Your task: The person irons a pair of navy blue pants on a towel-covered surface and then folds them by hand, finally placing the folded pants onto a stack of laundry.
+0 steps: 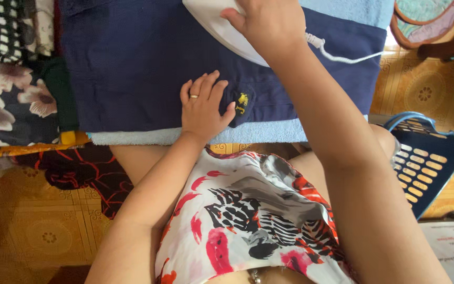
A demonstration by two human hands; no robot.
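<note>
Nearest me, my left hand (204, 108) lies flat, fingers spread, on the navy blue cotton garment (132, 63) at frame centre. At the top, my right hand (269, 23) has its grip closed around the white plastic iron (227, 31).

Bare navy cloth (132, 63) lies open leftward; folded clothes (11, 79) block beyond.

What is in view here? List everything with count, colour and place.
iron: one, white, top centre on the garment
cord: one, white, right of iron
garment: one, navy, small yellow emblem, spread on towel
towel: one, light blue, under garment
folded clothes: a pile, floral and checked, left
basket: one, blue, right
floor tiles: yellow patterned
left hand: ringed, flat on garment
right hand: grip on iron
</note>
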